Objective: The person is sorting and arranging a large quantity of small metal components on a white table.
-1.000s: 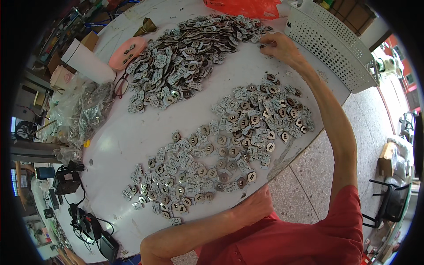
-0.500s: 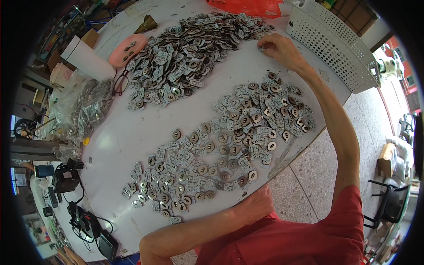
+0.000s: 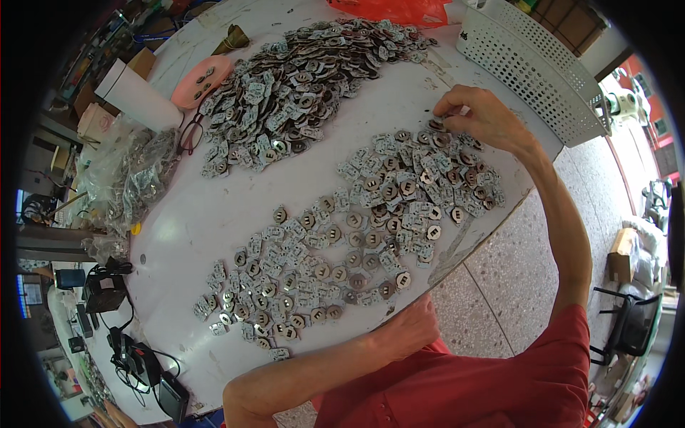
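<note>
While the right hand (image 3: 479,118) pinches a small metal plate (image 3: 444,121) at the spread batch's (image 3: 357,242) one o'clock end, the left hand (image 3: 407,329) rests loosely curled at the tabletop's (image 3: 214,214) six o'clock edge, so laying out seems underway, needing careful placement beside neighbours.

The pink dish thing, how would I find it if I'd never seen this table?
Start at the big round white table and go to the darker heap of metal pieces on its far side. At the left end of that heap, beside a white cylinder, lies the pink dish. It is the only pink thing there, smooth and oval, with just a few pieces resting in it.
</note>
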{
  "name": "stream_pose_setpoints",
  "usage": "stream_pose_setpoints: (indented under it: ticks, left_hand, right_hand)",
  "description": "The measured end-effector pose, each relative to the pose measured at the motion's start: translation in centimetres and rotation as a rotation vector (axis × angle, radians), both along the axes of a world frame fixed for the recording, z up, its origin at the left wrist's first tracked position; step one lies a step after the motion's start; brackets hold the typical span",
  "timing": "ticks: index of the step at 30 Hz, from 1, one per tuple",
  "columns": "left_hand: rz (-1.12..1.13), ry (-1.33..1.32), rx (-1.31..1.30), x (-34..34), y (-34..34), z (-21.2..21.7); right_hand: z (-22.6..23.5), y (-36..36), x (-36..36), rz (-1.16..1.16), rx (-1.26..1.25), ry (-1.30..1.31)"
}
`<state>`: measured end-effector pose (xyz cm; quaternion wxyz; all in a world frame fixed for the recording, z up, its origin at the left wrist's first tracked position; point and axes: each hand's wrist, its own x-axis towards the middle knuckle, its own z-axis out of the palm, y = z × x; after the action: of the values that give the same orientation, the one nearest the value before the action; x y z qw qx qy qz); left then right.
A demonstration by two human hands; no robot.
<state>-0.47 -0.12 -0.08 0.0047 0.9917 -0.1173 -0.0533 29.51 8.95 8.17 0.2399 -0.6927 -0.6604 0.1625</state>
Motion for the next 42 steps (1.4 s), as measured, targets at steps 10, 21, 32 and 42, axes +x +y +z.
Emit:
stream_pose_setpoints:
  ticks: [10,21,32,42]
  left_hand:
    - [0.052,-0.115,0.006,-0.3,-0.9,-1.6]
    - [-0.014,-0.082,0.08,0.0,-0.3,-0.3]
    - [-0.007,-0.149,0.091,0.0,-0.7,-0.7]
    - [0.014,-0.055,-0.008,-0.1,-0.3,-0.6]
  right_hand:
    - [-3.7,10.0,5.4,-0.172,0.387,-0.245]
    - [-4.4,10.2,7.5,-0.431,0.315,-0.204]
    - [-5.6,11.6,7.8,-0.386,0.362,-0.42]
    - [-4.8,10.3,7.2,-0.288,0.272,-0.262]
